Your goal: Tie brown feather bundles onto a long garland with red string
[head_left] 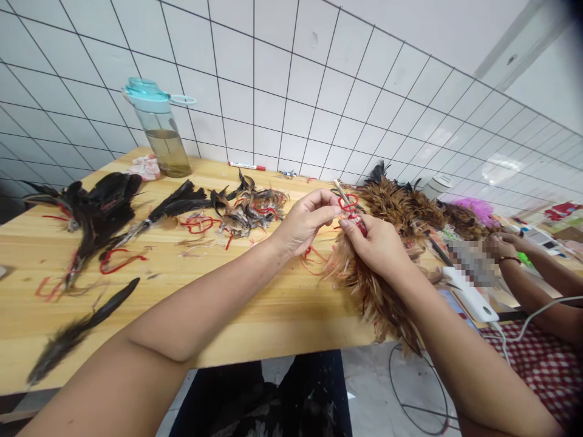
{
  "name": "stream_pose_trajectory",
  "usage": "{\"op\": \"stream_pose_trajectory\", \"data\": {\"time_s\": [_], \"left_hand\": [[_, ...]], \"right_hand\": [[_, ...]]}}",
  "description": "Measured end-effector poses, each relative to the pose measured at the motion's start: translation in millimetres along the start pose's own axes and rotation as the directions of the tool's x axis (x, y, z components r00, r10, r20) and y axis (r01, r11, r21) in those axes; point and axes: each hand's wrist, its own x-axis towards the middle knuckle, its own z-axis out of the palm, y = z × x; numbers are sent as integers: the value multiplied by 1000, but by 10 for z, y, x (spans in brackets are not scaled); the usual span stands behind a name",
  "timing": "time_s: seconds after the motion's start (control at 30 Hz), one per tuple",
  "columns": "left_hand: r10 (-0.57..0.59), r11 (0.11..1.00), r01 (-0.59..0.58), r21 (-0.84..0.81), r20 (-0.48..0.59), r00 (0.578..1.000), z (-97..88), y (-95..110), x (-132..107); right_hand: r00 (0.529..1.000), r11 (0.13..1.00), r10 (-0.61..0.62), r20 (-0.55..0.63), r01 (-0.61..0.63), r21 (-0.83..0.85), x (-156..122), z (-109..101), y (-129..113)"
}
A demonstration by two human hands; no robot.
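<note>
My right hand (377, 244) is wrapped round a feather duster (380, 303) whose brown feathers hang down over the table's front edge. Its thin wooden stick (339, 189) pokes out past my fingers, pointing away from me. Red string (348, 204) loops around the stick, and more red shows under my right thumb. Close by on the left, my left hand (310, 223) has thumb and forefinger pinched together beside the binding; what lies between them is too small to make out.
Black feathers (107, 209) and a pile of small mottled feathers (250, 212) lie left on the wooden table (218, 309). A water bottle (164, 136) and a marker (246, 165) stand near the tiled wall. Brown feather bundles (392, 203), a power strip (471, 294) and another person's hands (503, 246) are right.
</note>
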Motion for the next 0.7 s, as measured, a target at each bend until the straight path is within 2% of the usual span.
{"op": "stream_pose_trajectory", "data": {"time_s": [0.2,0.37,0.7], "left_hand": [[-82,995,78,62,65,995,-9,-8,-15],[-189,977,181,111,67,980,-12,-7,-4],[-234,943,173,285,197,952,-87,-73,18]], "right_hand": [[999,1000,-14,-33,14,16,-2,-9,35],[999,996,-38,-39,41,82,-6,-2,110],[997,985,-80,5,78,153,-34,-17,97]]}}
